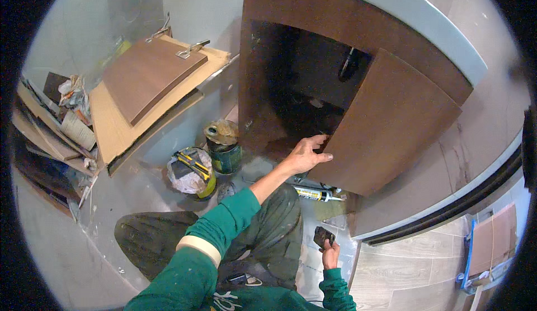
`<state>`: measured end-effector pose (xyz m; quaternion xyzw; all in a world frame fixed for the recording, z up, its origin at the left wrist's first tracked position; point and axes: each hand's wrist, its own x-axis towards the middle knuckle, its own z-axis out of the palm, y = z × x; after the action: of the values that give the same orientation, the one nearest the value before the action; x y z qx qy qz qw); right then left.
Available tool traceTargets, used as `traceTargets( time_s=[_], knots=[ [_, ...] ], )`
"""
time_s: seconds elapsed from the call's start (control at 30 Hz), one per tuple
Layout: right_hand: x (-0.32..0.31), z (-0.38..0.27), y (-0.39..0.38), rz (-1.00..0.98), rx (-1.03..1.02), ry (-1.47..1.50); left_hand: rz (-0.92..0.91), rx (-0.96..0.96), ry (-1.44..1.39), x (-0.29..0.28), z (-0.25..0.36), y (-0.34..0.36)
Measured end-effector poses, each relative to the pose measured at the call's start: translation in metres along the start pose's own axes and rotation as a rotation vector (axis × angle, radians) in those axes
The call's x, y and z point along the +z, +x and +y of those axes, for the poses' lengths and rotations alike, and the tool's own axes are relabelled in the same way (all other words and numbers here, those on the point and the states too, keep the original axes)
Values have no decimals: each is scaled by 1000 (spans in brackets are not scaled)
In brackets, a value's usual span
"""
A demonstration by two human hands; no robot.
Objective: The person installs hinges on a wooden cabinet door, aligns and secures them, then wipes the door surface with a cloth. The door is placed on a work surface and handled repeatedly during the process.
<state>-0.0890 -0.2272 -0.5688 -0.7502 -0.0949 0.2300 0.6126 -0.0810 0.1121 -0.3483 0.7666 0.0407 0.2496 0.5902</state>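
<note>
My left hand [305, 155] is at the lower left edge of a brown cabinet door [391, 126], with the thumb on its front face and the fingers curled behind the edge. The door stands over the right part of the opening of a brown vanity cabinet [347, 17]; the inside is dark. Lower down, my right hand [330, 253] holds a small dark blocky object [324, 236], whose kind I cannot make out. On the floor beneath the door lies a sealant cartridge [313, 193] with a pale nozzle.
A brown panel with metal hinges [154, 73] rests on cardboard [103, 123] at the left. Between it and the cabinet stand an open can [225, 154] and a bucket [193, 174] with yellow-and-black tools on top. Scrap boards [42, 121] lean at the far left.
</note>
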Motion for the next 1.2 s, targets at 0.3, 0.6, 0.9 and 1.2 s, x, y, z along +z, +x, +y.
traceTargets(
  time_s=[0.3,0.6,0.9,1.2],
  knots=[
    [0,9,-22,-10,2,-173,131,11,170,19,45,-45],
    [-22,81,-38,-256,-604,-658,86,413,185,149,80,-139],
    [-26,96,-58,-161,-287,-560,-269,275,239,192,88,-123],
    [-10,74,-70,-357,-646,-1132,773,323,669,-189,155,-171]
  ],
)
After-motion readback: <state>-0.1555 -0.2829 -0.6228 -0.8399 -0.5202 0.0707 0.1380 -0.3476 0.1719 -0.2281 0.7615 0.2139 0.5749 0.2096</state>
